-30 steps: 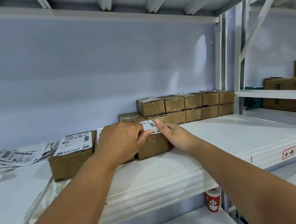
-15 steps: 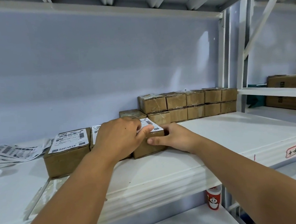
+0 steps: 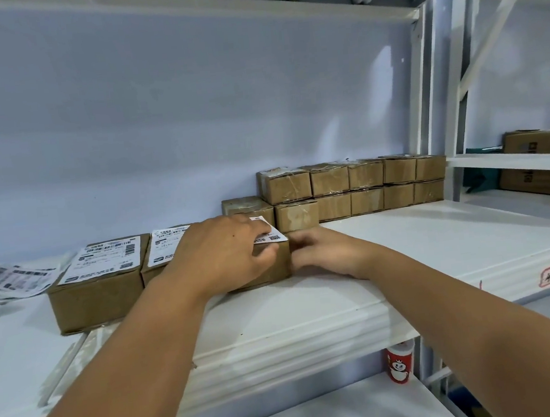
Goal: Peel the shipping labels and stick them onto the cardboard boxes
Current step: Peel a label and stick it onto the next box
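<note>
**Left hand flat on a label atop the third box**

We see three cardboard boxes standing in a row near the front of a white shelf (image 3: 421, 244). The left hand (image 3: 221, 257) lies over the top of the third box (image 3: 274, 264), the rightmost of the row. Its fingers (image 3: 245, 228) lie nearly straight across the shipping label (image 3: 271, 235) and hold nothing. Only the label's right end shows past the knuckles, flat on the box top. The thumb tip rests on the box's front face, just under the label's edge.

The right hand (image 3: 325, 254) is low on the shelf against the right side of the same box. It is blurred, so we cannot tell how its fingers lie or whether they grip the box.

The first box (image 3: 97, 292), at the left, carries a first label (image 3: 103, 258) flat on its top. The middle box (image 3: 151, 277) is partly hidden by the left hand and shows a second label (image 3: 166, 245). Loose label sheets (image 3: 8, 279) lie further left on the shelf.

Along the back wall we see plain boxes (image 3: 348, 184) stacked two high. A red cup (image 3: 401, 362) stands on the lower shelf, and larger cartons (image 3: 541, 162) sit on the neighbouring rack to the right.
</note>
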A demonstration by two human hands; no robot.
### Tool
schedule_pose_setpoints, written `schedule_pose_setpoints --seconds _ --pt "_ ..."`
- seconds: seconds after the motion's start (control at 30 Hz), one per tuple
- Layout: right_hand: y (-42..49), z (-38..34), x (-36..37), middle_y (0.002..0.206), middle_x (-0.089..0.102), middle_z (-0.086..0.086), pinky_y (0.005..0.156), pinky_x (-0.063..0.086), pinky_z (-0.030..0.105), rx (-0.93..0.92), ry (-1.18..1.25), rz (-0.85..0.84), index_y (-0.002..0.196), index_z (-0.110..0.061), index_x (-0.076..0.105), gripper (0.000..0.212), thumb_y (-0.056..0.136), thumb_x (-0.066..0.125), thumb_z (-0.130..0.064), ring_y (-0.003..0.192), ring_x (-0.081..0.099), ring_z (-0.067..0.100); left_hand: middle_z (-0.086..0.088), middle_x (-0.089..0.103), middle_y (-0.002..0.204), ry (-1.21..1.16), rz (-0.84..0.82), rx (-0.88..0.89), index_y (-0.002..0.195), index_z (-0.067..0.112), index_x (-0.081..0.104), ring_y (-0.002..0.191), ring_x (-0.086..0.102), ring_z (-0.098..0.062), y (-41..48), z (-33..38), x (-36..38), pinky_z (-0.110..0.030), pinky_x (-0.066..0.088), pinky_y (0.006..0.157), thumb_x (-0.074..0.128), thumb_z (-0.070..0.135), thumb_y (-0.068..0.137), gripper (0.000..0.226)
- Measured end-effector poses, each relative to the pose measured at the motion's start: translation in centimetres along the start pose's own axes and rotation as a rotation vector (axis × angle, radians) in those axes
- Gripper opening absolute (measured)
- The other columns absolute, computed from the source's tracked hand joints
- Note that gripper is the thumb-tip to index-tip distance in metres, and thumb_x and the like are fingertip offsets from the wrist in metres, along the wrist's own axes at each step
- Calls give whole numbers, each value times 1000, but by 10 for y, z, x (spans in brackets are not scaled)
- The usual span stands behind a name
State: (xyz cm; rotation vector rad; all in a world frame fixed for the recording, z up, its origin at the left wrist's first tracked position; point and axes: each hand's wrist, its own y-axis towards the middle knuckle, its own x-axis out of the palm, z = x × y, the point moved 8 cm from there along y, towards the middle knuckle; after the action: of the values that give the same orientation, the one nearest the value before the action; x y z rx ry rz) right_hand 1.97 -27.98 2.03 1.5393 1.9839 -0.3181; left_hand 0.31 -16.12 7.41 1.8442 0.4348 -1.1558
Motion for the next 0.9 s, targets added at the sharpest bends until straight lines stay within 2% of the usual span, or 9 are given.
schedule_pose_setpoints --seconds 0.1,0.17,0.3,0.37,0.43,0.57,0.7,0.77,0.9 --pt "8 13 -18 103 70 0 74 45 15 115 194 138 107 -18 67 46 80 41 8 89 63 10 14 57 125 -39 -7 -5 120 43 53 114 52 -15 2 -1 0 -31 45 84 24 62 92 44" --pt "16 14 -30 109 69 3 74 44 19 138 154 278 99 -20 67 40 86 41 8 87 62 13 13 60 120 -50 -4 -12 116 43 56 111 53 -16 3 -1 1 -30 43 81 22 58 94 44" --pt "52 -15 -50 102 68 -1 76 42 23 -22 -412 503 104 -17 70 26 92 48 -9 94 59 14 8 62 108 -15 30 -6 104 35 60 100 56 -19 5 0 3 -30 39 71 26 53 95 39" --pt "84 -28 -46 108 68 4 82 47 29 -81 -790 477 110 -16 69 28 92 48 -12 103 60 22 7 63 104 0 55 -5 102 34 60 96 57 -20 5 -1 3 -29 38 68 28 53 95 38" --pt "113 -37 -40 113 65 7 86 49 32 -97 -972 431 113 -18 67 28 93 49 -12 108 57 25 5 64 101 11 74 -10 101 33 61 92 57 -20 6 -2 3 -28 36 65 29 55 94 39" --pt "156 -55 -33 116 63 11 84 45 32 -32 -1002 307 104 -8 66 25 97 46 -22 104 57 29 3 66 99 4 96 -6 103 31 64 90 59 -22 8 -2 2 -28 31 61 32 57 92 42" --pt "176 -36 -24 88 53 8 75 38 32 184 -1032 193 72 -10 44 41 94 46 -45 93 47 26 -4 64 95 -16 121 -31 95 23 61 73 47 -26 5 -3 -4 -30 28 59 38 46 93 33" --pt "175 -27 -22 97 56 7 78 39 33 232 -977 178 79 -10 51 41 93 47 -48 95 48 24 -7 63 95 -38 139 -31 92 21 60 76 51 -29 2 -2 -7 -31 27 60 38 39 93 29" --pt "175 -29 -21 116 63 15 82 45 39 243 -869 218 113 -7 61 26 93 51 -22 102 59 33 -10 63 97 -66 134 -61 96 19 62 70 39 -26 1 -2 -10 -31 24 59 39 30 91 26"
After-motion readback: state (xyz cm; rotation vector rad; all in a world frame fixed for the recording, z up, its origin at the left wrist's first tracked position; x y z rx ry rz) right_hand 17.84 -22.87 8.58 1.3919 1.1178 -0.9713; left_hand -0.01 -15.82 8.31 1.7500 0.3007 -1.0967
